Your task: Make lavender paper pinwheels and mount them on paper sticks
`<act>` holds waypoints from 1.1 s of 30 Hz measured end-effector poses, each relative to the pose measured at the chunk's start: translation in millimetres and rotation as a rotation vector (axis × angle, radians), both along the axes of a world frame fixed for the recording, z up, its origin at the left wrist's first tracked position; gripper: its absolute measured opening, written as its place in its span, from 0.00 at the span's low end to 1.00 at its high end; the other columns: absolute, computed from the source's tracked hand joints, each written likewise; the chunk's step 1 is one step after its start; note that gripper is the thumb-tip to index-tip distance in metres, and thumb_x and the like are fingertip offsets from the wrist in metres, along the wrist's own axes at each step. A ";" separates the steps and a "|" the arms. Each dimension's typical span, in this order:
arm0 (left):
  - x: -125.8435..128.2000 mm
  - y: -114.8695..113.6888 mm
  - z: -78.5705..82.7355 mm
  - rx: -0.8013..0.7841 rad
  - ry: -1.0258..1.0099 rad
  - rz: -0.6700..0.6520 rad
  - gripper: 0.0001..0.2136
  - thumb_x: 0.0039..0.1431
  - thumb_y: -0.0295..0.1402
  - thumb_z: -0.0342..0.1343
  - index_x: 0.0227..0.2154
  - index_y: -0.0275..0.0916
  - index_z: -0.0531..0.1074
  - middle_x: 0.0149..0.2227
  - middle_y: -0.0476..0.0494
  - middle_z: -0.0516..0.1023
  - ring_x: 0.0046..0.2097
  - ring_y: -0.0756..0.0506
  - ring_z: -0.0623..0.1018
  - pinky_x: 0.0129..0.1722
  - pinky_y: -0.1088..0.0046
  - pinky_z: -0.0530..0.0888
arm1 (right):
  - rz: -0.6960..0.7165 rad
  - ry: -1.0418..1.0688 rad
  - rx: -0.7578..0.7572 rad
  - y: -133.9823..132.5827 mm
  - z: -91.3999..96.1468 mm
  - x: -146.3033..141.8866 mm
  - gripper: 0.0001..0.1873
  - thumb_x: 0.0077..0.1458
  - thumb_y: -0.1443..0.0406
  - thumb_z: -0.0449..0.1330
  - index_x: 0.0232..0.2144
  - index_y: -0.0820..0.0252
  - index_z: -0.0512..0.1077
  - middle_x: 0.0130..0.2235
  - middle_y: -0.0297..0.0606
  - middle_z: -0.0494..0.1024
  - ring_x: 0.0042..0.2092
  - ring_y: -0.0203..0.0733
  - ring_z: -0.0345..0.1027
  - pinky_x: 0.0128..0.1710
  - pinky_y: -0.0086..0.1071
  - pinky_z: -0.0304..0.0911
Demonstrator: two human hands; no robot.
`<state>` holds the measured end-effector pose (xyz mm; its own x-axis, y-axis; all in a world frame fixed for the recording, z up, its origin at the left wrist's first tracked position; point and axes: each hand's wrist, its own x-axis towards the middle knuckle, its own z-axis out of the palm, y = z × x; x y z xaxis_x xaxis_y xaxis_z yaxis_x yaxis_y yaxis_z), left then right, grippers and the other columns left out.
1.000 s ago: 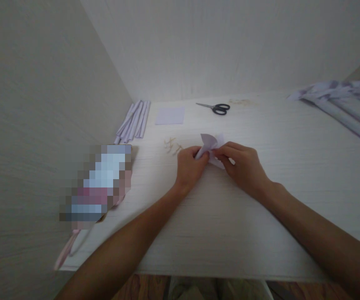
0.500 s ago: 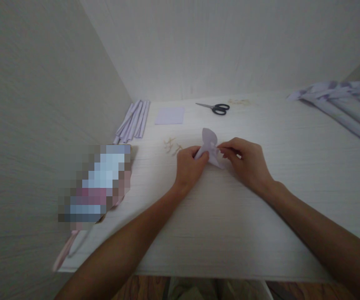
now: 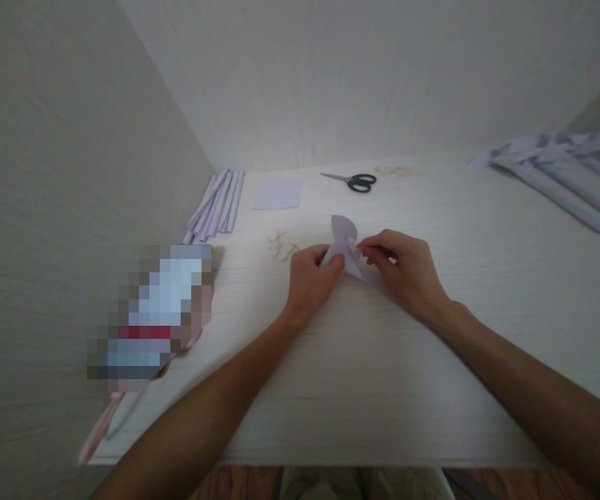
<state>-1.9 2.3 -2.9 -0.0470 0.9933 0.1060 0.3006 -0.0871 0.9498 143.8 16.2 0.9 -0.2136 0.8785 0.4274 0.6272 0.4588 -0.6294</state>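
Note:
A small pale lilac paper piece (image 3: pixel 346 239), folded and curled at its top, stands between my two hands on the white table (image 3: pixel 362 361). My left hand (image 3: pixel 310 281) is closed, pinching the paper's lower left edge. My right hand (image 3: pixel 404 267) pinches the paper's right side with thumb and forefinger. Both forearms reach in from the near edge.
Black-handled scissors (image 3: pixel 352 181) lie at the back, a flat lilac paper square (image 3: pixel 278 194) to their left. Rolled lilac paper tubes (image 3: pixel 217 203) lie by the left wall, longer rolls (image 3: pixel 565 173) at the far right. Small tan scraps (image 3: pixel 282 244) sit near my left hand. A blurred object (image 3: pixel 157 312) is at left.
The paper's curled top has turned more upright and narrower between my fingers. My right hand shifted slightly right along the paper. The view drifted a little.

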 end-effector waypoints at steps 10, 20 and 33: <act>-0.3 0.0 -0.2 -0.017 -0.049 0.006 0.07 0.43 0.30 0.50 0.21 0.34 0.72 0.18 0.53 0.67 0.23 0.53 0.64 0.25 0.77 0.63 | -0.013 0.029 -0.006 -1.5 2.0 -0.8 0.07 0.48 0.69 0.54 0.26 0.62 0.73 0.25 0.36 0.74 0.27 0.35 0.66 0.26 0.28 0.60; 0.5 1.4 0.9 -0.020 -0.050 0.014 0.07 0.44 0.30 0.50 0.21 0.34 0.73 0.19 0.52 0.68 0.23 0.53 0.66 0.25 0.77 0.64 | -0.005 0.018 0.026 -1.3 1.8 -0.1 0.07 0.48 0.69 0.54 0.26 0.61 0.73 0.24 0.35 0.73 0.26 0.35 0.65 0.26 0.27 0.59; -0.2 0.7 -0.2 -0.021 -0.027 0.004 0.08 0.45 0.31 0.50 0.20 0.34 0.72 0.18 0.53 0.67 0.22 0.53 0.65 0.24 0.77 0.63 | -0.019 -0.015 0.018 -4.1 3.6 -3.4 0.07 0.48 0.69 0.54 0.25 0.61 0.72 0.24 0.36 0.74 0.26 0.36 0.66 0.26 0.28 0.59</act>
